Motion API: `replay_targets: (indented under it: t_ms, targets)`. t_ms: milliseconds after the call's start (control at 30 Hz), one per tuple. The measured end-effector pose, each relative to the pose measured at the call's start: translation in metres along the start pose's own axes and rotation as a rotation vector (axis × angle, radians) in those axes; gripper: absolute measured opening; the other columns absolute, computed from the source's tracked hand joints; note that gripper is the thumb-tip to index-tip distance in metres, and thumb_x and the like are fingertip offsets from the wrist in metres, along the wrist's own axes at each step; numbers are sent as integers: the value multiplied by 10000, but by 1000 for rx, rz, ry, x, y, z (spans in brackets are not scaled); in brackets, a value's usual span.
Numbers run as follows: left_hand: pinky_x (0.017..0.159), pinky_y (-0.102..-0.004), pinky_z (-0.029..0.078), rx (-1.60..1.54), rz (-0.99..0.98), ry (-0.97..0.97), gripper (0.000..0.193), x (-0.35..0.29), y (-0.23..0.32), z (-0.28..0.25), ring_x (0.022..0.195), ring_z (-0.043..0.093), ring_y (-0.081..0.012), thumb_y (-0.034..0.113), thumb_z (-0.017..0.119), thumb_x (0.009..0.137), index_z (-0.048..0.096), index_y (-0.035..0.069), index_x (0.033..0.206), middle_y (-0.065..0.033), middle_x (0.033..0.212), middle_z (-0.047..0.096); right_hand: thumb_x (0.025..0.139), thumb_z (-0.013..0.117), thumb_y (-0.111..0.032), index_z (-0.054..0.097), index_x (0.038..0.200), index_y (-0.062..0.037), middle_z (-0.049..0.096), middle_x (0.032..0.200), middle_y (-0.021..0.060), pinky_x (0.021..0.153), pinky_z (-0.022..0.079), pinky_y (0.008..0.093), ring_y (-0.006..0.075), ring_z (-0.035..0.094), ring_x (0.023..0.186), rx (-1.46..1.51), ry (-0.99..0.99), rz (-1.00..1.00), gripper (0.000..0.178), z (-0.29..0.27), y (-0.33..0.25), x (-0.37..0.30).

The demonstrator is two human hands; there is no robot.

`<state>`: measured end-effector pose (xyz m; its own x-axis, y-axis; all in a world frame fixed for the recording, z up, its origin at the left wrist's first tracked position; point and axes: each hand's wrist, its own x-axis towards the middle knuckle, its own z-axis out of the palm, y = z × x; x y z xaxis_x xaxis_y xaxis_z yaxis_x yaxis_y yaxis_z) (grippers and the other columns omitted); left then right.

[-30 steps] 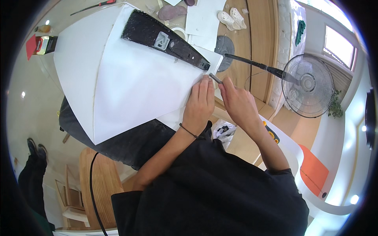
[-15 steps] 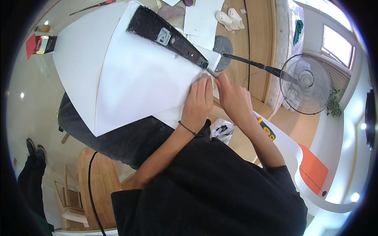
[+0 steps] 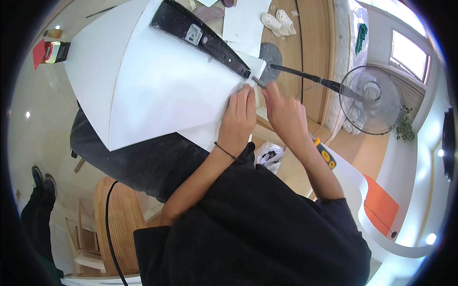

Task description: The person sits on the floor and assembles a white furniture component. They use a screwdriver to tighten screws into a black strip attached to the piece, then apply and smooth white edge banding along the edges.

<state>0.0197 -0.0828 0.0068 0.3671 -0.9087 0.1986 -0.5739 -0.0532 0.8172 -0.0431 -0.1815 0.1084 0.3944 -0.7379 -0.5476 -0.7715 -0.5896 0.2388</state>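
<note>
On my feed, the right hand (image 3: 287,117) is curled firmly around a slim grey tool (image 3: 258,82), its exposed end slanting up and leftward. The left hand (image 3: 238,112) has its fingers held together, their tips at the edge of the white panel piece (image 3: 167,93); its thumb is hidden, so I can't tell whether it pinches or simply presses. That panel piece slopes up and left from the hands, lying partly over the dark trouser leg (image 3: 133,162). A black tapered part (image 3: 217,47) lies along its upper side, narrow end just beside the tool's tip, with a small gap showing.

I judge this as close tool work at the panel's corner, with the left hand steadying. The next move, I'd say, calls for a firm left hand and fingertips kept clear of the tool.

Farther out, a yellow-and-black handle (image 3: 325,155) sits beside my right forearm, and a fan (image 3: 369,95) stands beyond.
</note>
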Motion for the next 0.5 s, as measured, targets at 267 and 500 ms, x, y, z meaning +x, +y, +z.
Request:
replay_targets:
  t_ms: [267, 500]
  targets:
    - [954, -328, 529, 5, -9, 28, 445, -1, 1, 1, 1044, 598, -290, 8, 628, 808, 584, -125, 1230, -196, 1251, 588, 1088, 468, -314, 479, 1031, -95, 642, 640, 175, 492, 500, 542, 437, 660, 598, 66, 100, -34, 227, 6, 4, 1]
    - [958, -330, 530, 41, 19, 33, 456, 1, -1, 2, 1049, 600, -286, 20, 627, 809, 580, -121, 1241, -199, 1255, 587, 1085, 470, -316, 482, 1041, -102, 650, 645, 169, 488, 502, 534, 429, 662, 592, 11, 4, -32, 218, 7, 8, 0]
